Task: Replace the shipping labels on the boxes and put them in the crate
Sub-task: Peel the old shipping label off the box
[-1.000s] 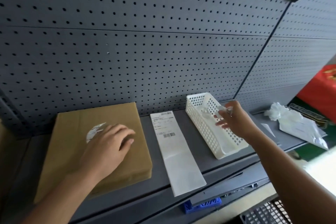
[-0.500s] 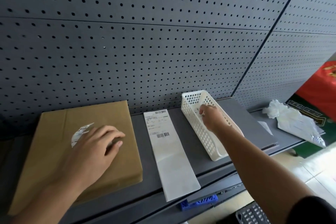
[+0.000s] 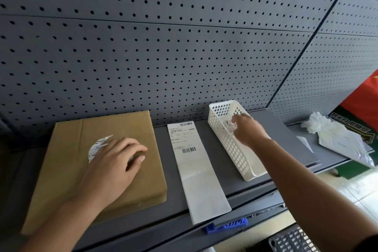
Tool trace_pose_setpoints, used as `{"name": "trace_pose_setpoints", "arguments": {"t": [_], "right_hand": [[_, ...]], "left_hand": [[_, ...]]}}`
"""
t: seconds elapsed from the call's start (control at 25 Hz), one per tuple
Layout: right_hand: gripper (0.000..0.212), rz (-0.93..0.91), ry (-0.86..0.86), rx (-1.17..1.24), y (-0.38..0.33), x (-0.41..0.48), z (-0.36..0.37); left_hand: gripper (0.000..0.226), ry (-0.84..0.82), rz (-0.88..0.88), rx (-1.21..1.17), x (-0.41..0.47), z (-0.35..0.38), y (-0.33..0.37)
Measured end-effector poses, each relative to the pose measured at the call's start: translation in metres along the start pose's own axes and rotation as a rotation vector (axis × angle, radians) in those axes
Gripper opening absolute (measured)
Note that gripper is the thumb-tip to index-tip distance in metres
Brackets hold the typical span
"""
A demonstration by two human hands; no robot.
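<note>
Holds down the cardboard box [image 3: 67, 161] at near left with the left hand [image 3: 114, 168], fingers relaxed, partly over the torn old label [image 3: 98, 145]. Leaves the new label strip [image 3: 196, 170] just right of the box, about midway between the hands, long axis near to far, barcode end far. Reaches farther with the right hand [image 3: 247, 131] into the white basket [image 3: 235, 155], fingertips at a crumpled scrap [image 3: 230, 127]; pinched or released, cannot tell.
</note>
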State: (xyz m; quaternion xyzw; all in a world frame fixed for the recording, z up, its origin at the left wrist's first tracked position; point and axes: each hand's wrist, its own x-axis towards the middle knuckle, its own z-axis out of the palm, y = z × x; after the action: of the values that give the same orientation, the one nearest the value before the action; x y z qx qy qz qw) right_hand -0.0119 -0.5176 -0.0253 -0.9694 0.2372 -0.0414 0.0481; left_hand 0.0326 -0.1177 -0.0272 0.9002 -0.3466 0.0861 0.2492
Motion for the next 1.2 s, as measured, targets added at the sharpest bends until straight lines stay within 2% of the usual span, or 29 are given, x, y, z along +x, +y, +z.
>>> {"name": "trace_pose_setpoints", "arguments": {"t": [0.08, 0.16, 0.32, 0.52, 0.68, 0.88, 1.0, 1.2], "right_hand": [[0.036, 0.024, 0.069, 0.003, -0.003, -0.002, -0.017], [0.034, 0.016, 0.136, 0.079, -0.016, -0.007, -0.034], [0.026, -0.148, 0.161, 0.29, -0.083, -0.027, -0.052], [0.023, -0.406, -0.005, 0.42, -0.186, -0.064, -0.038], [0.023, -0.564, -0.11, 0.465, -0.251, -0.08, -0.022], [0.013, -0.665, -0.214, 0.494, -0.284, -0.087, -0.006], [0.017, -0.707, -0.297, 0.512, -0.287, -0.101, -0.006], [0.015, -0.606, -0.413, 0.483, -0.297, -0.106, -0.011]], "left_hand": [[0.017, -0.013, -0.016, -0.026, 0.0, -0.001, 0.001], [0.018, -0.02, -0.037, -0.083, 0.0, -0.004, 0.003], [0.019, 0.053, -0.125, -0.107, -0.005, -0.03, -0.011], [0.023, 0.096, -0.288, 0.03, -0.027, -0.052, -0.051], [0.031, 0.079, -0.326, 0.044, -0.036, -0.053, -0.066], [0.027, 0.133, -0.311, 0.019, -0.041, -0.048, -0.071], [0.026, 0.153, -0.295, 0.023, -0.041, -0.047, -0.071], [0.024, 0.165, -0.288, 0.029, -0.041, -0.046, -0.072]]}}
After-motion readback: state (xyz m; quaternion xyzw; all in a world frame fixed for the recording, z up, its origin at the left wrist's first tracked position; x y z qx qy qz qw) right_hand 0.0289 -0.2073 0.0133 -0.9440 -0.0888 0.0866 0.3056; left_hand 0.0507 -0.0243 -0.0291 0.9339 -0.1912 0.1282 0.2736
